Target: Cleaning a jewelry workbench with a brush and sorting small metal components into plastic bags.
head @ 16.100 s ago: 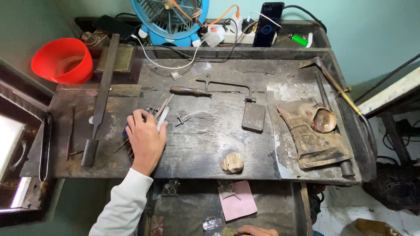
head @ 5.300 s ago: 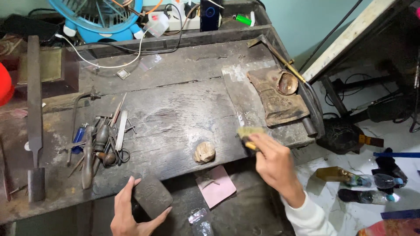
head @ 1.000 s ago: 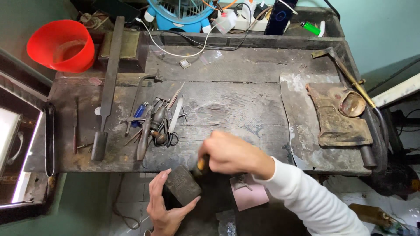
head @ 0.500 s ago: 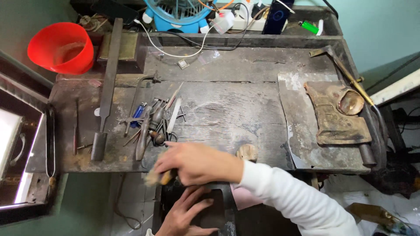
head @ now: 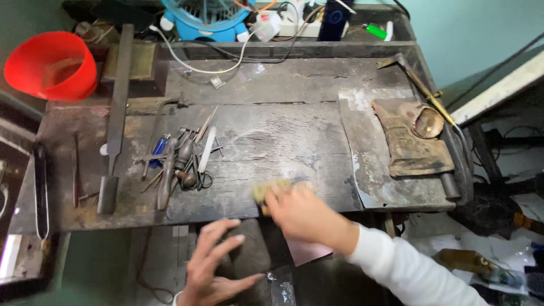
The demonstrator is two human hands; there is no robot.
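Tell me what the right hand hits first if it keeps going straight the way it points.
The right hand, holding a small brush, points left across the bench. Likely first in line: the pile of small hand tools, though motion blur makes the heading uncertain.

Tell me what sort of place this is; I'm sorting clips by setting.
Likely a small craft or metalwork shop: a worn wooden bench, a long file and a heap of hand tools.

right hand [head: 303, 212] + brush [head: 271, 190]: moved right along bench edge | left hand [head: 212, 266]: spread on dark block [head: 249, 252]
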